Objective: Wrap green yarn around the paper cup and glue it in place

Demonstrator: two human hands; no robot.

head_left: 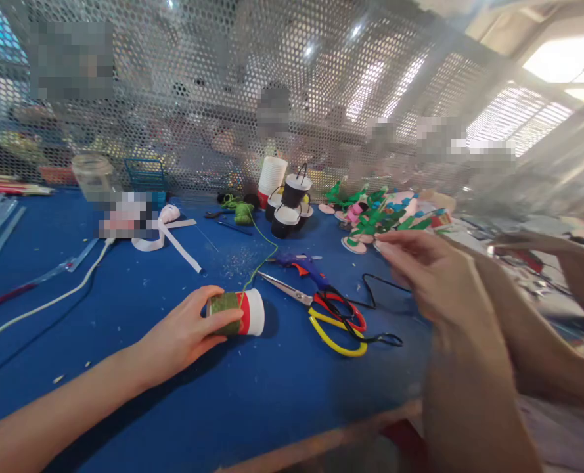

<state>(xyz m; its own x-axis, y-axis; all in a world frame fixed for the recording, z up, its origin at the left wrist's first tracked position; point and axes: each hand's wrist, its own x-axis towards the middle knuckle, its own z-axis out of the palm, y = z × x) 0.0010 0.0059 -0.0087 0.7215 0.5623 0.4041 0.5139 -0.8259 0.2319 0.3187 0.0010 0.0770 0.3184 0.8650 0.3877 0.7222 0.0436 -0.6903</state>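
Note:
My left hand [188,332] grips a paper cup [245,313] that lies on its side on the blue table [272,401]. The cup is partly wrapped in green yarn, with a red band and a white rim. A green yarn strand [267,253] runs from the cup to a yarn ball [244,211] at the back. My right hand [429,276] hangs blurred above the table's right side with its fingers stretched leftward and nothing in them. It is nearest the green and pink foam decorations [380,217] and a black wire [370,289].
Red and yellow scissors [334,318] and a blue glue gun [306,266] lie right of the cup. Black-and-white cups [292,203], a white cup stack [272,174], white ribbon [173,233] and a jar [92,174] stand before a perforated screen [223,98]. Another person's arm [542,328] is at the right.

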